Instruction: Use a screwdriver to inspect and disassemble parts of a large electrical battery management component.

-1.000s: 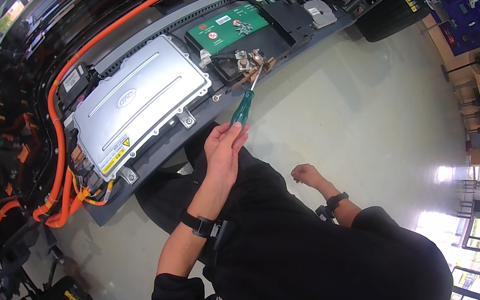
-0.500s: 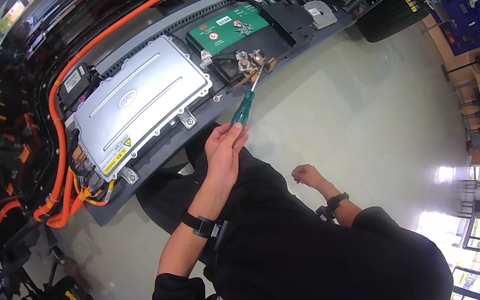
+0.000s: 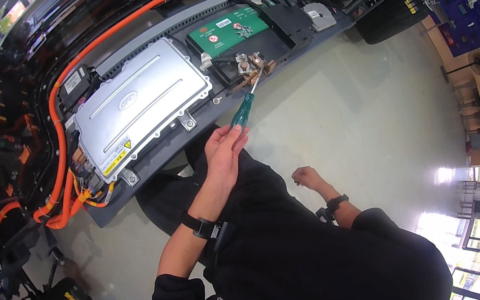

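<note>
My left hand [image 3: 226,158] is closed around the green handle of a screwdriver [image 3: 242,111]. Its thin metal shaft points up to the copper-coloured terminals [image 3: 256,62] at the near edge of a black unit, and the tip is at or against them; exact contact is too small to make out. Loosely curled into a fist, my right hand [image 3: 306,177] hangs over the floor, and nothing shows in it. Left of the terminals is a silver metal housing [image 3: 140,96] with ribs and mounting tabs. A small ring lug [image 3: 218,100] lies between the housing and the terminals.
A thick orange cable [image 3: 58,125] runs along the left and back of the vehicle chassis. Behind the terminals is a green label plate [image 3: 228,32] with small metal parts on it. Tyres [image 3: 389,21] stand at both ends. A blue tool board [image 3: 469,10] is at far right.
</note>
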`<move>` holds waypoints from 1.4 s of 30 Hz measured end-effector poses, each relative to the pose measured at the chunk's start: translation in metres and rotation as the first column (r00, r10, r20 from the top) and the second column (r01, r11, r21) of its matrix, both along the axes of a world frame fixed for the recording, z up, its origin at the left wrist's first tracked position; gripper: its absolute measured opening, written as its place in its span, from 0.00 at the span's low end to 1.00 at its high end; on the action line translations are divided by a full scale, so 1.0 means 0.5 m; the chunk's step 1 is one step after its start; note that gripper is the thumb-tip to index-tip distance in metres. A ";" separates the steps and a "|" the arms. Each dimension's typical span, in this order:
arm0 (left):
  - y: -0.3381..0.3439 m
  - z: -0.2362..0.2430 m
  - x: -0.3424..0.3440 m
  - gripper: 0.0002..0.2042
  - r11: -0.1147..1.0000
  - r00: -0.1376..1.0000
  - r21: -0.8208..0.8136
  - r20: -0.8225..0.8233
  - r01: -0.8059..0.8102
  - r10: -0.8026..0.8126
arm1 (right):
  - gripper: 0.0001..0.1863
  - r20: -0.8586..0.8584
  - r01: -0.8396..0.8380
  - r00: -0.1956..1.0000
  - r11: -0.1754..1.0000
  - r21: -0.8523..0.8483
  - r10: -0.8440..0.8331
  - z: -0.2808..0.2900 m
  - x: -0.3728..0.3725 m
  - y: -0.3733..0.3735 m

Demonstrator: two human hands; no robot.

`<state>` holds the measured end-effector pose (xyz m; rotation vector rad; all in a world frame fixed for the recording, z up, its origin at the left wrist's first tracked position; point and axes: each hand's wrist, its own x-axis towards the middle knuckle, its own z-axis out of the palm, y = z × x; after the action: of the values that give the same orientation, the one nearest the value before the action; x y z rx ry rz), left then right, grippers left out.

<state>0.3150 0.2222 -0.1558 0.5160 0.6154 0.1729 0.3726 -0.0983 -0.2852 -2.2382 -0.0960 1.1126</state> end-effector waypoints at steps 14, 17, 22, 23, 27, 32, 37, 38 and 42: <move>0.001 0.002 -0.001 0.12 1.000 1.000 -0.004 0.005 0.002 -0.002 | 0.12 0.002 -0.008 1.000 1.000 0.000 0.008 0.009 0.003 0.005; 0.001 0.002 -0.001 0.13 1.000 1.000 0.001 0.003 0.003 -0.003 | 0.12 0.001 -0.001 1.000 1.000 -0.001 0.001 0.004 0.004 0.002; 0.001 0.002 0.000 0.13 1.000 1.000 -0.004 0.006 0.000 0.000 | 0.12 -0.001 -0.001 1.000 1.000 -0.003 0.001 -0.002 0.004 0.000; 0.001 0.001 0.000 0.13 1.000 1.000 -0.004 0.005 -0.001 0.001 | 0.12 -0.001 -0.004 1.000 1.000 0.002 0.004 -0.002 0.004 0.001; 0.001 -0.001 0.001 0.14 1.000 1.000 0.001 0.000 -0.003 0.003 | 0.12 0.000 -0.005 1.000 1.000 -0.002 0.005 -0.001 0.005 0.003; 0.002 -0.003 0.002 0.13 1.000 1.000 0.006 0.012 0.001 -0.001 | 0.12 -0.013 -0.034 0.999 0.999 0.010 0.034 -0.007 0.009 -0.002; 0.002 -0.001 -0.001 0.13 1.000 1.000 0.009 0.009 0.001 -0.001 | 0.11 -0.015 -0.029 0.999 0.999 0.019 0.030 -0.009 0.007 -0.003; 0.002 0.000 -0.001 0.13 1.000 1.000 0.009 0.009 0.001 -0.001 | 0.11 -0.013 -0.031 0.999 0.999 0.018 0.031 -0.009 0.006 -0.004; 0.001 -0.001 -0.005 0.13 1.000 1.000 0.007 0.011 -0.007 0.007 | 0.11 -0.019 -0.016 1.000 1.000 0.014 0.017 -0.009 0.001 -0.004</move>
<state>0.3126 0.2227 -0.1564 0.5193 0.6065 0.1846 0.3729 -0.1003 -0.2898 -2.2182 -0.1139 1.1387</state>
